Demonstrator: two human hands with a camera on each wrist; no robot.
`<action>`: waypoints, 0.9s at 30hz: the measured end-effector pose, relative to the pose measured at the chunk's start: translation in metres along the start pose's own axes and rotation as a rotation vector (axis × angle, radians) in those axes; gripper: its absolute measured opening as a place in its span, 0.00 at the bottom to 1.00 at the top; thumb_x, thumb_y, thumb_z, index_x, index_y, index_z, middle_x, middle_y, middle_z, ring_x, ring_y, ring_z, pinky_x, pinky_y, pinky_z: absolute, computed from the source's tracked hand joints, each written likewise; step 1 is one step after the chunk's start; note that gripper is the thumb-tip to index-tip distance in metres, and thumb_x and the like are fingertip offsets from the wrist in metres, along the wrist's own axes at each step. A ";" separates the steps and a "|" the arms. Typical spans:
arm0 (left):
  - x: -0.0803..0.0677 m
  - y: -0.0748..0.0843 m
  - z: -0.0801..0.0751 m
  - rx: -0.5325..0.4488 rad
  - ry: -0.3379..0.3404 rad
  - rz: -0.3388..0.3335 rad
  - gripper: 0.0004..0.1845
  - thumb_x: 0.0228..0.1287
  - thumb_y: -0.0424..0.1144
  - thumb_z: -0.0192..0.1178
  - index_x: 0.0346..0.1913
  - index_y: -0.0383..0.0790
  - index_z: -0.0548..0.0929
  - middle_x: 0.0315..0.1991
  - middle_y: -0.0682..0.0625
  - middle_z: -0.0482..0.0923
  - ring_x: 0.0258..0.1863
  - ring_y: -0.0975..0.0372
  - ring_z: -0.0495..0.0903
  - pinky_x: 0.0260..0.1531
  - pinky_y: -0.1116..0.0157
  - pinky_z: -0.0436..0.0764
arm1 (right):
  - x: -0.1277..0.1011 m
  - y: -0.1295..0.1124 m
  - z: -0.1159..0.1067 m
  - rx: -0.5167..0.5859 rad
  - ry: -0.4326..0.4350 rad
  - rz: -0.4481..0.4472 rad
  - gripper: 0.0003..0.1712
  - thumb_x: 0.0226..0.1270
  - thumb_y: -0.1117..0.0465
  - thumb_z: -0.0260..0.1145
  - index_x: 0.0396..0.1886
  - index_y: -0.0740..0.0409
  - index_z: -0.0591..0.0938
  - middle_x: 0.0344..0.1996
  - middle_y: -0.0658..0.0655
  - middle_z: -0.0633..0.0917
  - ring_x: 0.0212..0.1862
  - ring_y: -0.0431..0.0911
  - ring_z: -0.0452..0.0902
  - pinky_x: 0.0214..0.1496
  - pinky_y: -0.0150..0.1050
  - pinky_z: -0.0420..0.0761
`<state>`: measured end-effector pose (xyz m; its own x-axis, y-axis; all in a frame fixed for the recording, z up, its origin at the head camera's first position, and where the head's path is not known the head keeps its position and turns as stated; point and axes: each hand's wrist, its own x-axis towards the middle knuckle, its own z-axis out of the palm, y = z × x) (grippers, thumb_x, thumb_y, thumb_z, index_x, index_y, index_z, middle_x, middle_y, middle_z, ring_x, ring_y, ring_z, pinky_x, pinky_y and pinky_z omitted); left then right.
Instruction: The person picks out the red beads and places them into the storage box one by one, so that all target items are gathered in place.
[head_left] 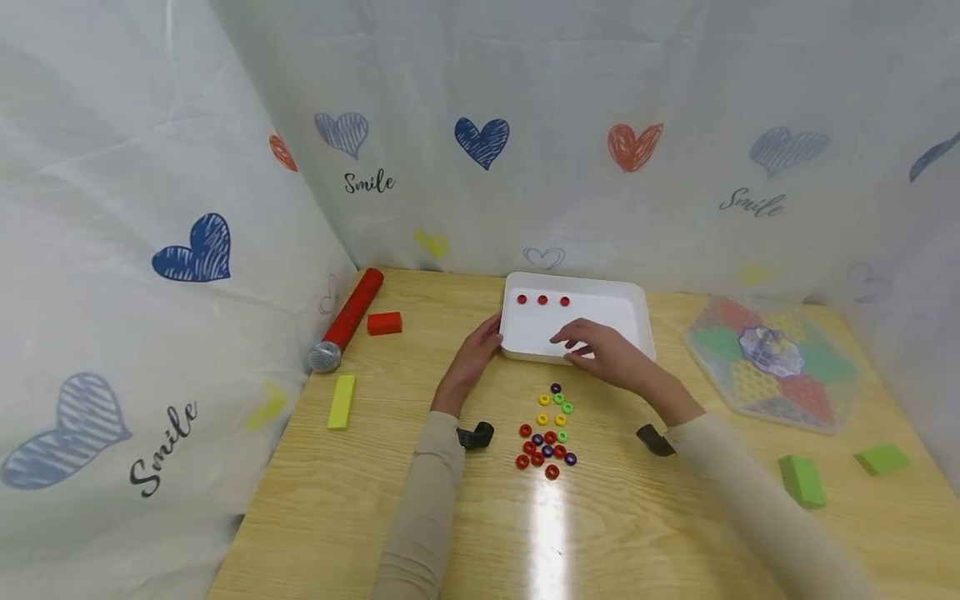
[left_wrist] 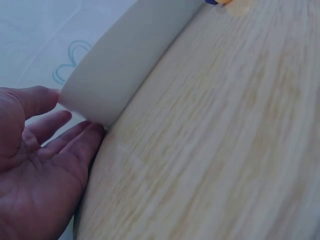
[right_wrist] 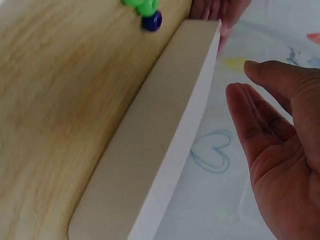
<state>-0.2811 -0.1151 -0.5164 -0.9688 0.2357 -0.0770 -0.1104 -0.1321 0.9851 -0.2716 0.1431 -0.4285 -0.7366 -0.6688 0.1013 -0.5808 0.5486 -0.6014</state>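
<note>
Tray (head_left: pixel 637 321), white and shallow, lies on the counter (head_left: pixel 375 500) past a cluster of coloured rings (head_left: pixel 547 433), its long axis running left to right. Left hand (head_left: pixel 474 354) rests its straight fingers against the tray's near left corner, holding nothing. Right hand (head_left: pixel 603 350) hovers open over the near rim. Three red rings (head_left: pixel 542 300) sit along the far wall inside.

Microphone (head_left: pixel 347 321), coloured blocks (head_left: pixel 384 323), hexagonal game board (head_left: pixel 772 360)

White tray (head_left: pixel 645 321), three red rings (head_left: pixel 542 300), wood-grain table (head_left: pixel 390 500), heart-patterned curtain (head_left: pixel 480 142)
</note>
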 end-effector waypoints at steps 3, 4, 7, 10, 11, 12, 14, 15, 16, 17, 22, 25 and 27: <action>0.001 0.000 -0.001 0.003 -0.002 0.001 0.26 0.77 0.35 0.45 0.75 0.42 0.58 0.74 0.48 0.57 0.72 0.60 0.58 0.70 0.60 0.62 | -0.006 -0.012 0.015 0.018 -0.028 -0.047 0.16 0.65 0.70 0.64 0.53 0.61 0.81 0.49 0.55 0.80 0.48 0.50 0.81 0.48 0.38 0.85; 0.001 0.000 0.000 0.002 0.001 -0.001 0.26 0.77 0.35 0.45 0.75 0.42 0.58 0.74 0.48 0.58 0.72 0.60 0.58 0.70 0.60 0.63 | -0.008 -0.017 0.020 0.020 -0.043 -0.061 0.16 0.65 0.70 0.64 0.53 0.61 0.81 0.49 0.56 0.81 0.48 0.50 0.81 0.48 0.39 0.84; 0.002 -0.001 0.000 0.003 0.010 -0.005 0.26 0.77 0.35 0.45 0.74 0.43 0.59 0.73 0.49 0.59 0.71 0.62 0.59 0.70 0.61 0.64 | -0.012 -0.028 0.035 -0.006 -0.091 -0.100 0.15 0.66 0.67 0.64 0.52 0.58 0.81 0.48 0.53 0.82 0.47 0.47 0.81 0.47 0.38 0.83; 0.003 -0.001 0.000 0.003 0.012 -0.008 0.26 0.76 0.36 0.45 0.74 0.44 0.60 0.73 0.49 0.60 0.71 0.62 0.60 0.69 0.61 0.64 | -0.014 -0.035 0.049 -0.015 -0.145 -0.125 0.14 0.67 0.66 0.63 0.51 0.57 0.82 0.48 0.51 0.82 0.46 0.43 0.79 0.47 0.38 0.82; 0.003 -0.002 0.000 0.004 0.010 -0.007 0.26 0.76 0.36 0.45 0.74 0.44 0.60 0.73 0.49 0.59 0.71 0.62 0.60 0.69 0.61 0.64 | -0.015 -0.035 0.053 -0.019 -0.161 -0.127 0.13 0.68 0.66 0.62 0.51 0.56 0.82 0.48 0.49 0.81 0.46 0.41 0.78 0.47 0.36 0.82; 0.003 -0.002 0.001 0.002 0.010 -0.009 0.26 0.76 0.36 0.46 0.74 0.44 0.60 0.73 0.49 0.60 0.71 0.62 0.60 0.69 0.61 0.64 | -0.016 -0.036 0.058 -0.014 -0.178 -0.129 0.13 0.68 0.66 0.62 0.50 0.56 0.83 0.48 0.49 0.81 0.46 0.40 0.78 0.47 0.35 0.82; 0.004 -0.002 0.000 -0.003 0.008 -0.003 0.26 0.76 0.36 0.46 0.74 0.43 0.60 0.73 0.48 0.59 0.71 0.61 0.60 0.69 0.60 0.64 | -0.017 -0.038 0.065 -0.002 -0.211 -0.118 0.12 0.68 0.66 0.62 0.49 0.55 0.83 0.47 0.48 0.81 0.45 0.39 0.78 0.48 0.35 0.82; 0.004 -0.002 0.000 -0.005 0.009 -0.002 0.26 0.76 0.36 0.46 0.74 0.43 0.60 0.73 0.48 0.59 0.71 0.60 0.60 0.69 0.60 0.64 | -0.017 -0.038 0.068 -0.009 -0.225 -0.110 0.12 0.69 0.65 0.62 0.49 0.54 0.83 0.47 0.47 0.80 0.45 0.38 0.77 0.47 0.33 0.81; 0.004 -0.002 0.000 -0.006 0.008 -0.003 0.26 0.76 0.36 0.46 0.74 0.42 0.60 0.73 0.48 0.59 0.71 0.60 0.60 0.70 0.60 0.64 | -0.018 -0.039 0.070 -0.012 -0.234 -0.108 0.11 0.69 0.64 0.62 0.49 0.53 0.83 0.47 0.46 0.80 0.45 0.37 0.77 0.47 0.33 0.81; 0.005 -0.002 -0.001 -0.006 0.010 -0.006 0.26 0.76 0.36 0.46 0.74 0.42 0.60 0.73 0.48 0.59 0.71 0.60 0.60 0.69 0.60 0.64 | -0.018 -0.040 0.072 -0.012 -0.238 -0.112 0.11 0.69 0.64 0.62 0.49 0.53 0.83 0.47 0.46 0.80 0.45 0.37 0.76 0.48 0.34 0.81; 0.005 -0.003 -0.001 -0.011 0.016 -0.008 0.26 0.77 0.35 0.45 0.74 0.42 0.60 0.73 0.47 0.59 0.71 0.60 0.60 0.70 0.60 0.64 | -0.021 -0.043 0.079 0.024 -0.235 -0.142 0.11 0.67 0.64 0.64 0.48 0.56 0.84 0.47 0.48 0.80 0.45 0.37 0.76 0.47 0.34 0.81; 0.004 -0.002 -0.001 -0.008 0.015 -0.010 0.26 0.76 0.35 0.45 0.74 0.42 0.60 0.73 0.48 0.60 0.71 0.61 0.60 0.70 0.60 0.64 | -0.022 -0.042 0.083 0.026 -0.240 -0.144 0.11 0.67 0.64 0.65 0.48 0.56 0.84 0.46 0.48 0.80 0.42 0.36 0.75 0.46 0.32 0.80; 0.003 -0.002 0.000 -0.003 0.015 -0.014 0.26 0.76 0.35 0.45 0.74 0.43 0.60 0.73 0.49 0.60 0.71 0.61 0.60 0.70 0.61 0.64 | -0.023 -0.041 0.085 0.027 -0.252 -0.134 0.12 0.67 0.63 0.65 0.49 0.55 0.84 0.46 0.48 0.80 0.42 0.35 0.75 0.45 0.31 0.80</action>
<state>-0.2841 -0.1143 -0.5182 -0.9703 0.2234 -0.0927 -0.1244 -0.1321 0.9834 -0.2013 0.0931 -0.4739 -0.5423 -0.8400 -0.0167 -0.6554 0.4355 -0.6171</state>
